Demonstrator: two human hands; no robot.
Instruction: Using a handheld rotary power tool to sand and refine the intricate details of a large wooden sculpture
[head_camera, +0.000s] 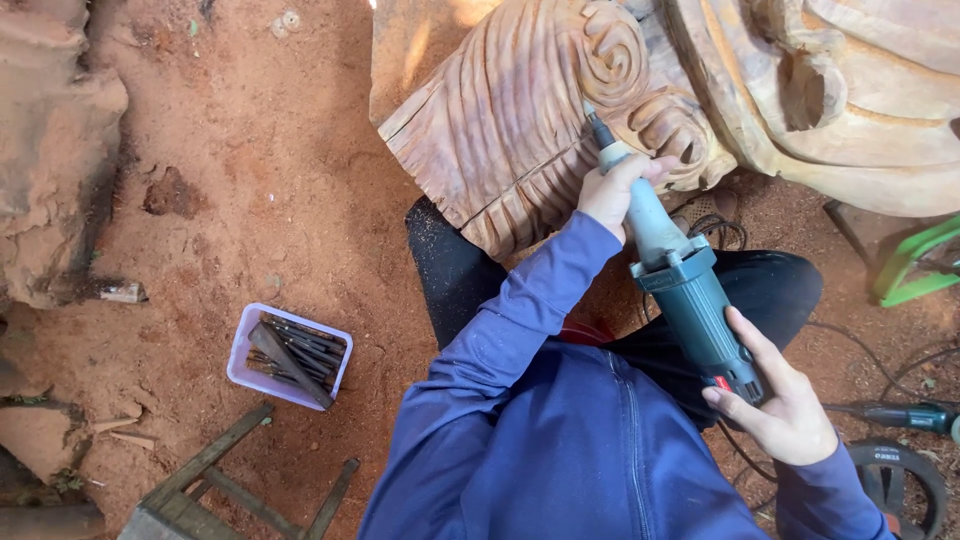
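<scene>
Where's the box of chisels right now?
In the head view, the pale plastic box sits on the red dirt at lower left, beside the person's left arm, above a wooden stool.

— How's your light?
— You've got soft, even daylight, bright enough. A sunlit patch glares on the wood carving (520, 120) at the top edge.
— Sharpness?
— Crisp mid-frame; your edges bend slightly, and shadows stay faint.

red label on teal grinder (722, 381)

White tub (243, 352) of metal bits (297, 352)
</scene>
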